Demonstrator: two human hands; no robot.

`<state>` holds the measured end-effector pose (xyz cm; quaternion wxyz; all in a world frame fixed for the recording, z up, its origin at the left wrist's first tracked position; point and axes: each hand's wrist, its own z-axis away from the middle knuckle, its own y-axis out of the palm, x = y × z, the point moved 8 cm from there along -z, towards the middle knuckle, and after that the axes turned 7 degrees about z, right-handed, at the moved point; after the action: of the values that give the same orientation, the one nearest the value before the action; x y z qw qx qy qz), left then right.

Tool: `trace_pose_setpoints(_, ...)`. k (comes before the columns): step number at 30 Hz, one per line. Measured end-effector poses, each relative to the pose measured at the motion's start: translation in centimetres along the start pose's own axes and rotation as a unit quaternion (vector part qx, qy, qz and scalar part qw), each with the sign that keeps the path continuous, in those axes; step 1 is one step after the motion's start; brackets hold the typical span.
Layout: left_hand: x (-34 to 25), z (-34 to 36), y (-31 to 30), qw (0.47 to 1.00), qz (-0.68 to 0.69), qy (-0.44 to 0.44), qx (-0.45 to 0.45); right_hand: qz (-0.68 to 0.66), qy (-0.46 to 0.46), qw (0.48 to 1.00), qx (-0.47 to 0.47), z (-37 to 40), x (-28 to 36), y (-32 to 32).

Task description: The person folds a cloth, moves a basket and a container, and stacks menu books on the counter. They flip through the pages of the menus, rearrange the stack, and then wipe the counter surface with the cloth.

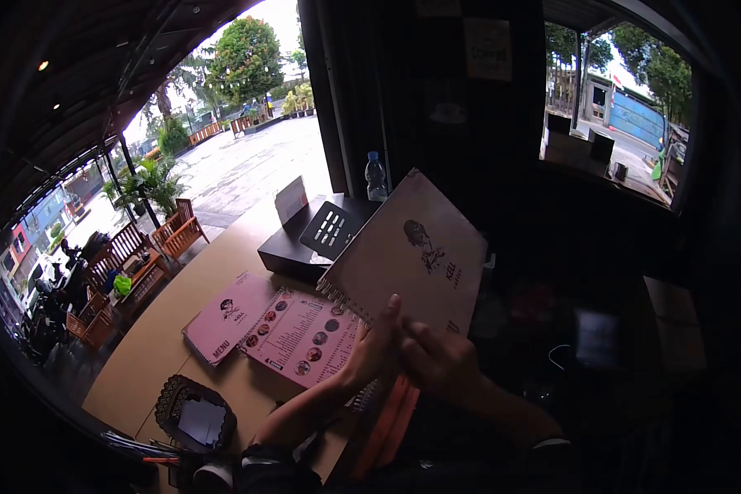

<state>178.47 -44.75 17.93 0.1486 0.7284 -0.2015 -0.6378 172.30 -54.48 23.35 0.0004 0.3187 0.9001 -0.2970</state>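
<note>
A spiral-bound menu (420, 243) with a dark logo is raised above the table, tilted. My left hand (375, 342) is closed on its lower edge, the thumb on the cover. Close beside it, my right hand (440, 358) is curled at the menu's lower part; its fingers are bent, and what they hold, if anything, is hidden. Below lie a closed pink menu (229, 317) and an open menu page (300, 333) with round food pictures, partly covered by my left arm.
A black box (284, 251) with a dark card stands at the table's (152, 333) far side, a plastic bottle (375, 177) behind it. Nearer are a dark ornate tray (169, 407) and pens (140, 445). Wooden benches (119, 255) stand outside at the left.
</note>
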Motion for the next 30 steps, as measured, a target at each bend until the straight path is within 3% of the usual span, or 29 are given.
trace_pose_setpoints(1,-0.1,-0.5,-1.4,0.998,0.014,0.007,-0.056,-0.027,0.008,1.0,0.013,-0.5,-0.4,0.6)
trace_pose_setpoints(4,-1.1,-3.3,-4.5,0.991,0.124,0.053,-0.019,-0.115,0.027,0.991,0.059,0.1,-2.0,2.3)
trace_pose_setpoints(8,-1.6,-3.4,-8.9,0.991,0.125,0.038,-0.039,0.018,0.235,0.972,0.009,3.0,-10.8,2.5)
trace_pose_setpoints(10,-1.7,-3.0,-10.5,0.992,0.117,0.029,-0.037,0.156,0.259,0.952,-0.048,4.7,-14.3,2.5)
trace_pose_setpoints(11,-1.7,-2.8,-10.9,0.992,0.118,0.028,-0.032,0.151,0.257,0.953,-0.045,5.3,-15.0,2.6)
trace_pose_setpoints(12,-1.8,-2.6,-11.4,0.992,0.119,0.029,-0.028,-0.103,0.39,0.915,0.025,6.8,-17.1,4.6)
trace_pose_setpoints(13,-1.8,-2.6,-12.2,0.993,0.115,0.02,-0.028,-0.348,0.489,0.795,0.095,8.4,-17.5,7.5)
trace_pose_setpoints(14,-2.1,-2.4,-12.8,0.992,0.115,0.024,-0.035,-0.353,0.485,0.794,0.1,8.6,-17.7,7.8)
trace_pose_setpoints(16,-3.1,-1.8,-13.5,0.992,0.11,0.021,-0.049,-0.514,0.45,0.727,0.075,7.9,-16.7,8.9)
trace_pose_setpoints(18,-2.7,-1.8,-15.5,0.993,0.107,0.017,-0.056,-0.547,0.454,0.698,0.085,7.4,-16.1,9.8)
trace_pose_setpoints(20,-2.2,-1.0,-17.6,0.984,0.119,0.019,-0.132,-0.583,0.461,0.668,0.033,6.8,-15.8,10.9)
trace_pose_setpoints(22,-3.1,1.1,-17.8,0.983,0.094,0.027,-0.154,-0.58,0.442,0.683,0.035,4.8,-14.7,10.7)
trace_pose_setpoints(24,-4.4,3.9,-18.6,0.968,-0.033,0.058,-0.24,-0.58,0.422,0.696,0.038,2.9,-13.6,11.7)
trace_pose_setpoints(25,-5.4,4.8,-19.0,0.959,-0.111,0.109,-0.235,-0.592,0.408,0.695,0.016,2.1,-13.2,12.4)
trace_pose_setpoints(28,-8.4,7.6,-20.7,0.938,-0.118,0.185,-0.267,-0.607,0.389,0.693,0.031,-1.0,-10.6,14.3)
trace_pose_setpoints(30,-10.7,8.6,-23.2,0.928,-0.106,0.204,-0.291,-0.678,0.386,0.626,0.009,-3.0,-9.1,17.8)
